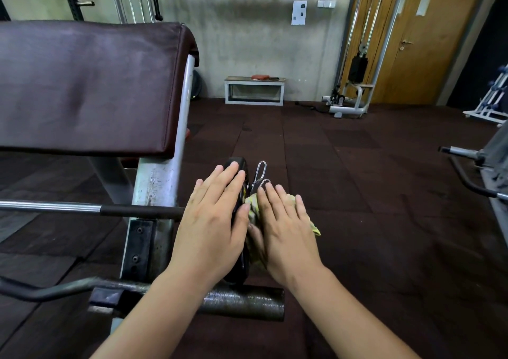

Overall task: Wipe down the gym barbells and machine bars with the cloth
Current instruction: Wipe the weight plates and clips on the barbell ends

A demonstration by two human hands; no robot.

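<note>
Straight-fingered, the right grip point(286, 226) is pressed onto the cloth point(252, 204) against the weight plate point(236, 274) steadied by the flat left grip point(214, 215); the barbell point(60, 206) is stretched leftward.

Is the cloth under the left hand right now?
No, the cloth sits under the right hand, pressed against the outer side of the weight plate, while the left hand lies flat and bare on it.

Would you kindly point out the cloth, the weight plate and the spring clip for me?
cloth point(252, 206): head view, on the yellow fold beside the plate.
weight plate point(242, 268): head view, on its black lower rim.
spring clip point(260, 170): head view, on its upright wire loop.
</note>
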